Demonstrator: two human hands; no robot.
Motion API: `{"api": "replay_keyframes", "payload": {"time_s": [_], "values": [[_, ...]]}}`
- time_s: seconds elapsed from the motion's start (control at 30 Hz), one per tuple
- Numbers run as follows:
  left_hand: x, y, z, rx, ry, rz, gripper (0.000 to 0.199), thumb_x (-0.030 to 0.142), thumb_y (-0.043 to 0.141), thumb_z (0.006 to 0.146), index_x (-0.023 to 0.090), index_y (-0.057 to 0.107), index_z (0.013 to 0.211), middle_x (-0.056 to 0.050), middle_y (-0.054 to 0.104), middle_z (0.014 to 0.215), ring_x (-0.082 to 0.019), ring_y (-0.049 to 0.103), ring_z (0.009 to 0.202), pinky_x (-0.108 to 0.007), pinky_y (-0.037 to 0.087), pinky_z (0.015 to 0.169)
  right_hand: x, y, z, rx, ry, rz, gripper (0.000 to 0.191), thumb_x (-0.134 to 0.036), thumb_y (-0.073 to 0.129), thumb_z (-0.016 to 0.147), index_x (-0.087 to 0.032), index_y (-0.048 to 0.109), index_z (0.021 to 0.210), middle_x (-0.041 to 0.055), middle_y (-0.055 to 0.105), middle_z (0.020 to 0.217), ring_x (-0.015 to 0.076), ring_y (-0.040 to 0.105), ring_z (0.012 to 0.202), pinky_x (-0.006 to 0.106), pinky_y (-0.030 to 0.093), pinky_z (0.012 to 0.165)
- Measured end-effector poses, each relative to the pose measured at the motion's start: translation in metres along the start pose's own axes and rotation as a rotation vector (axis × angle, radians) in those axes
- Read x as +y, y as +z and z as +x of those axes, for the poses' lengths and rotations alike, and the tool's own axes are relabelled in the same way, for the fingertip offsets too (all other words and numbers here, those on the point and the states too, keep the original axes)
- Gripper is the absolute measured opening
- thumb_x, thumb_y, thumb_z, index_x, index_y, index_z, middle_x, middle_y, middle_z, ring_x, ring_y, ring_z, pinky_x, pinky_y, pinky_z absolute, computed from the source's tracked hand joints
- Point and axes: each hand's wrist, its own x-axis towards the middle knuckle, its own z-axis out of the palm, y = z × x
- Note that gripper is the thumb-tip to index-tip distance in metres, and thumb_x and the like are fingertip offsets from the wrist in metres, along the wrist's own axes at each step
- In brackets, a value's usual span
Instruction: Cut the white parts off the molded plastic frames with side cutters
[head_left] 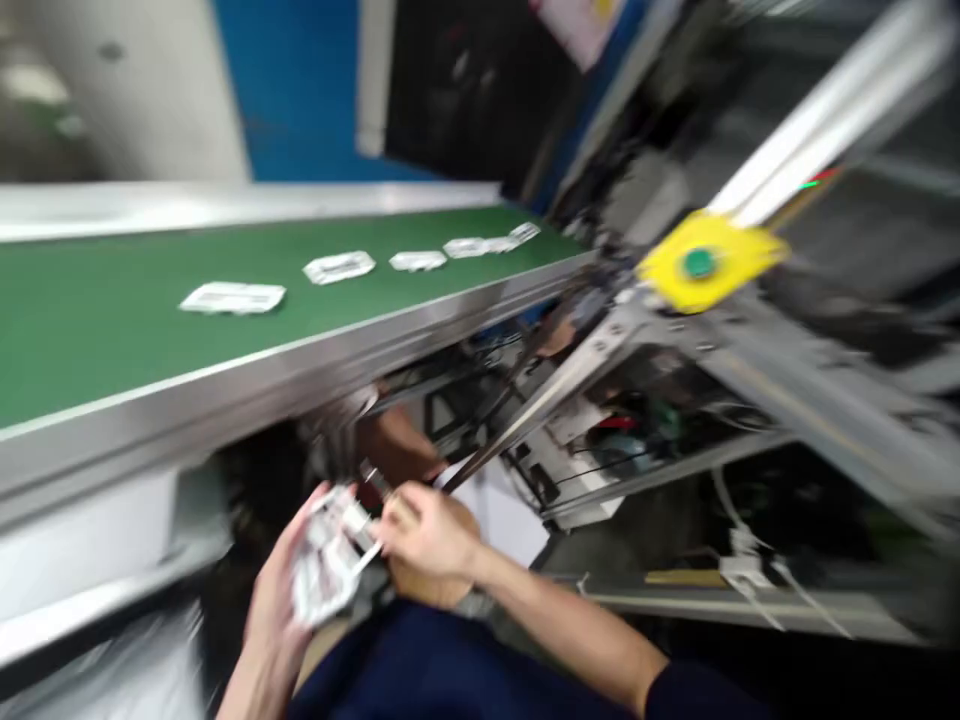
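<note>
In the head view, my left hand (274,590) is closed around a white plastic part (326,580), a flat frame-like moulding with openings. My right hand (427,530) is closed on a small hand tool (375,478), whose dark, metallic end sticks out up and to the left; blur hides its exact kind. At the right fingertips, a thin white strip (366,560) runs down to the edge of the part, and I cannot tell whether it is joined to it. Both hands are low, in front of my body and below the conveyor.
A green conveyor belt (135,350) with a metal side rail (300,370) crosses above my hands. Several similar white parts (234,298) lie along it. To the right stands a metal frame with a yellow plate and green button (699,263). White cables (742,540) hang lower right.
</note>
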Motion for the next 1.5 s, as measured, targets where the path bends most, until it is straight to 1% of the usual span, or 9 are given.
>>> {"api": "replay_keyframes", "payload": {"time_s": [0.13,0.3,0.47,0.67,0.77,0.9,1.1,1.3,1.5], "values": [[-0.007,-0.022,-0.033,0.09,0.205,-0.263,0.021,0.018,0.054,0.083,0.017,0.062,0.102,-0.009,0.068,0.104,-0.014,0.063,0.059,-0.025,0.055,0.054,-0.001,0.012,0.002,0.031,-0.09,0.289,0.02,-0.034,0.06,0.075,-0.017,0.049,0.077,-0.0024,0.052,0.074,0.0106,0.051,0.068,0.023,0.043,0.066],[-0.01,-0.025,-0.029,0.008,0.217,-0.371,0.019,0.019,0.054,0.085,0.016,0.062,0.102,-0.01,0.065,0.11,-0.016,0.066,0.073,-0.023,0.055,0.057,-0.002,0.015,-0.004,-0.106,-0.015,0.561,0.024,-0.031,0.067,0.072,-0.016,0.05,0.078,-0.0032,0.05,0.072,0.009,0.05,0.063,0.022,0.042,0.061],[-0.01,-0.031,-0.039,-0.061,0.188,-0.438,0.038,0.042,0.038,0.095,0.014,0.06,0.106,-0.01,0.066,0.101,-0.014,0.064,0.066,-0.024,0.055,0.052,-0.005,0.016,-0.003,0.005,0.035,0.705,0.028,-0.028,0.07,0.069,-0.017,0.05,0.085,-0.0042,0.049,0.073,0.0074,0.048,0.059,0.021,0.041,0.056],[-0.012,-0.038,-0.035,0.178,0.287,-0.232,0.035,0.041,0.052,0.089,0.01,0.061,0.103,-0.011,0.066,0.098,-0.015,0.064,0.074,-0.022,0.054,0.056,-0.014,0.014,-0.008,0.137,-0.335,-0.054,0.011,-0.021,0.056,0.078,-0.02,0.051,0.088,0.0005,0.054,0.078,0.0129,0.051,0.067,0.026,0.043,0.067],[-0.025,-0.04,-0.03,0.308,0.345,-0.131,0.036,0.041,0.063,0.082,0.01,0.063,0.101,-0.012,0.066,0.092,-0.016,0.064,0.071,-0.023,0.053,0.058,-0.01,0.031,-0.011,-0.046,-0.63,-0.503,0.014,-0.015,0.048,0.079,-0.019,0.054,0.091,0.0042,0.057,0.078,0.0173,0.053,0.073,0.03,0.042,0.072],[-0.049,-0.057,-0.029,0.396,0.347,-0.197,0.038,0.042,0.071,0.073,0.008,0.066,0.088,-0.011,0.066,0.08,-0.016,0.062,0.061,-0.024,0.05,0.054,0.003,0.068,-0.012,-0.309,-0.737,-0.639,0.013,-0.015,0.047,0.08,-0.017,0.054,0.091,0.0066,0.058,0.081,0.0198,0.054,0.076,0.031,0.041,0.072],[-0.074,-0.108,-0.064,0.547,0.314,-0.362,0.021,0.021,0.076,0.064,0.009,0.061,0.074,-0.009,0.063,0.069,-0.015,0.058,0.051,-0.025,0.047,0.045,0.007,0.09,-0.011,-0.725,-0.579,-0.516,0.015,-0.02,0.05,0.08,-0.02,0.052,0.095,0.004,0.061,0.085,0.0177,0.058,0.075,0.027,0.043,0.066],[-0.082,-0.209,-0.164,1.04,0.434,-0.344,0.014,0.024,0.058,0.082,0.014,0.05,0.078,0.001,0.056,0.065,-0.007,0.051,0.048,-0.019,0.046,0.048,0.005,0.087,0.005,-0.65,-0.402,-0.454,0.017,-0.032,0.051,0.084,-0.022,0.051,0.098,0.0025,0.061,0.084,0.0164,0.059,0.073,0.027,0.044,0.068],[-0.133,-0.282,-0.209,1.265,0.038,0.011,0.024,0.032,0.047,0.092,0.011,0.055,0.083,-0.002,0.058,0.074,-0.012,0.058,0.062,-0.028,0.052,0.059,0.015,0.087,0.006,-0.701,-0.333,-0.459,0.019,-0.034,0.05,0.084,-0.022,0.052,0.1,0.0019,0.061,0.086,0.0164,0.059,0.075,0.027,0.045,0.07]]}}
